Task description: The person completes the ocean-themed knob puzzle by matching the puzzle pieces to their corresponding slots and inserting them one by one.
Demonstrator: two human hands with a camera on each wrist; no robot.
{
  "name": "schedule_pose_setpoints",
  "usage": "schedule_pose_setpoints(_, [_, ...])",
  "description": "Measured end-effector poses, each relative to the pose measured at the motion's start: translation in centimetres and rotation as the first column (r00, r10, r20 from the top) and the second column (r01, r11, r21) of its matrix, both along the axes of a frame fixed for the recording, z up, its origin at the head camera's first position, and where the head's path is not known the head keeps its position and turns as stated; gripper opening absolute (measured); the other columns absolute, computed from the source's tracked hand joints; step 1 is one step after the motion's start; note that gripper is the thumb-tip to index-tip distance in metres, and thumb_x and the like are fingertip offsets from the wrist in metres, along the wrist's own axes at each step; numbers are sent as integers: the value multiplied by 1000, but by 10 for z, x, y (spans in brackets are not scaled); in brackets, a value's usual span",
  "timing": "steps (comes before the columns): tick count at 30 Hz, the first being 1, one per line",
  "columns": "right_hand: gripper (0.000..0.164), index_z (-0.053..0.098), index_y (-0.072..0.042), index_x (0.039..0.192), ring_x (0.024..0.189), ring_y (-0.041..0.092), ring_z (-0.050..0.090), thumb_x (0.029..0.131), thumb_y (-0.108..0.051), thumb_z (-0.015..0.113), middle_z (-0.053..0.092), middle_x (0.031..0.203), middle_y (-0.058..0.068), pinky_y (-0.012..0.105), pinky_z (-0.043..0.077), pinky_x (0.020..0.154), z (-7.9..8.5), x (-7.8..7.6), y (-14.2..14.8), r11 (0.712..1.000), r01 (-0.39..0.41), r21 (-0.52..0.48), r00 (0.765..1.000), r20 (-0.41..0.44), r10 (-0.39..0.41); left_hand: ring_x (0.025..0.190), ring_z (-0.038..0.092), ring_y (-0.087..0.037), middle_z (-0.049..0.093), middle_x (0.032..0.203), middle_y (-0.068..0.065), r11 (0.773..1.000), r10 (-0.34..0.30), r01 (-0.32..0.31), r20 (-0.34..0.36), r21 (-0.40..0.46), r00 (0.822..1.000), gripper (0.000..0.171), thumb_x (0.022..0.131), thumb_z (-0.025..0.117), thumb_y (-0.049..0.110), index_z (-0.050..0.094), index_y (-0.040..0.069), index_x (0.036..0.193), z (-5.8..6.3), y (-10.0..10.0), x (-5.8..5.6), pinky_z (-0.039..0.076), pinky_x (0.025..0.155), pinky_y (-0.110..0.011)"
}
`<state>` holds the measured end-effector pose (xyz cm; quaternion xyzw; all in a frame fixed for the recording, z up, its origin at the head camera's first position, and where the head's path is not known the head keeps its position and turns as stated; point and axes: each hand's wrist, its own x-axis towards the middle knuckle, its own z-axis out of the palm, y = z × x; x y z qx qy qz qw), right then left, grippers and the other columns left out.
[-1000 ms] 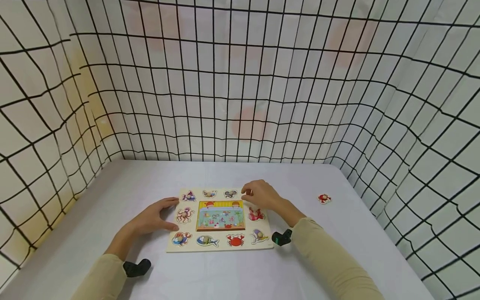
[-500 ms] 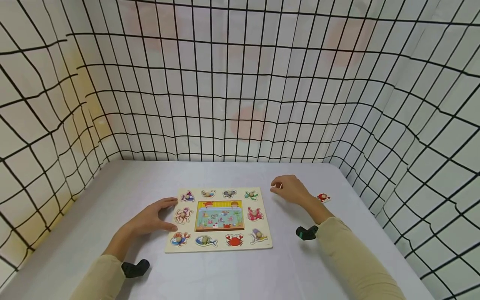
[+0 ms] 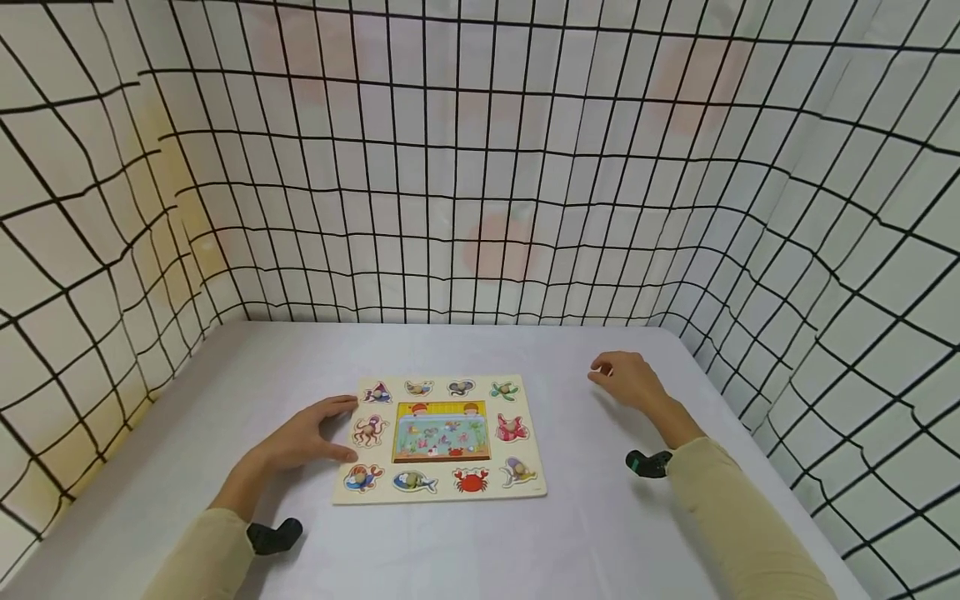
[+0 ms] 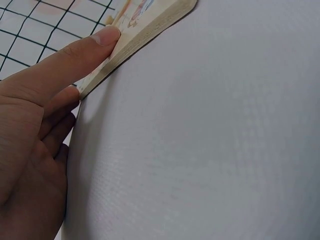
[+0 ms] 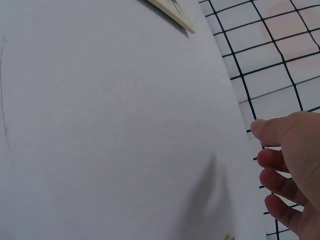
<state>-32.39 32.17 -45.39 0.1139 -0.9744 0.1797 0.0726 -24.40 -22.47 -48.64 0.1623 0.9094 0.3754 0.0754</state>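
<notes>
A wooden knob puzzle board (image 3: 441, 390) with sea animal pieces round a fish-tank picture lies flat on the table in the head view. My left hand (image 3: 303, 435) rests along its left edge, fingers spread; in the left wrist view the thumb (image 4: 107, 36) touches the board's edge (image 4: 145, 37). On the front row, a red crab picture (image 3: 471, 481) shows no knob. To the right of the board, my right hand (image 3: 630, 379) hovers over the table with loosely bent fingers, holding nothing. A tiny bit of a piece (image 5: 228, 237) peeks in at the bottom of the right wrist view.
White cloth covers the table (image 3: 480, 550). A black wire grid (image 3: 465, 200) with white sheeting behind it encloses the back and both sides. Each wrist wears a black device, such as the one at the left wrist (image 3: 274, 536).
My right hand has moved right from the board's far right corner, uncovering the green piece there. The loose red crab piece is now hidden behind that hand. My left hand stays put.
</notes>
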Motion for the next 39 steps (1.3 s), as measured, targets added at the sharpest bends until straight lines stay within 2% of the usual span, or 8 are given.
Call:
schedule_pose_setpoints(6, [26, 66, -10, 104, 80, 21, 56, 90, -31, 61, 61, 89, 3, 37, 46, 63, -5, 2, 27, 997, 79, -2, 997, -14, -79, 135, 20, -36, 31, 147, -9, 1000, 3, -3, -1, 7, 1000, 92, 62, 82, 47, 43, 12, 138, -1, 1, 1, 18, 104, -59])
schedule_pose_setpoints(12, [29, 64, -9, 109, 71, 19, 58, 91, -31, 59, 60, 92, 6, 34, 45, 57, -8, 8, 51, 987, 158, -20, 987, 10, -158, 135, 20, -36, 31, 146, -9, 1000, 9, -9, 0, -1, 1000, 93, 61, 83, 48, 44, 13, 138, -1, 1, 1, 19, 104, -59])
schedule_pose_setpoints(17, [29, 65, -9, 107, 76, 23, 55, 90, -33, 59, 60, 90, 6, 35, 43, 55, -15, 12, 68, 977, 212, -1, 977, -2, -212, 135, 21, -36, 32, 146, -10, 1000, 7, -7, -15, -10, 1000, 93, 61, 82, 49, 45, 12, 138, 1, 1, 0, 19, 104, -59])
schedule_pose_setpoints(23, [23, 65, -11, 93, 70, 23, 56, 91, -33, 57, 62, 81, 2, 37, 44, 54, -32, 19, 76, 972, 235, 16, 972, 6, -235, 135, 20, -36, 31, 147, -9, 1000, 4, -4, -2, 0, 1000, 93, 62, 82, 48, 44, 12, 138, 1, 1, 0, 18, 104, -60])
schedule_pose_setpoints(28, [21, 61, -9, 82, 61, 22, 54, 91, -28, 58, 61, 71, 3, 36, 42, 49, -41, 24, 73, 967, 253, 9, 965, -74, -252, 135, 20, -35, 31, 147, -8, 1000, 0, 0, -10, -2, 1000, 93, 62, 82, 49, 43, 13, 139, -1, 2, 0, 18, 105, -58])
schedule_pose_setpoints(33, [21, 61, -8, 78, 58, 20, 53, 90, -24, 59, 60, 68, 2, 36, 43, 49, -40, 26, 70, 968, 248, 31, 963, -116, -243, 135, 21, -34, 32, 146, -8, 1000, 3, -3, -20, -6, 1000, 92, 62, 82, 49, 44, 13, 138, 0, 2, -1, 19, 105, -58])
schedule_pose_setpoints(39, [16, 66, -5, 81, 62, 22, 55, 89, -18, 60, 62, 71, 4, 40, 46, 55, -32, 27, 68, 971, 235, 38, 968, -101, -230, 135, 21, -36, 32, 146, -9, 1000, 13, -13, -8, -13, 1000, 92, 61, 82, 49, 45, 13, 138, -1, 2, 0, 19, 104, -60])
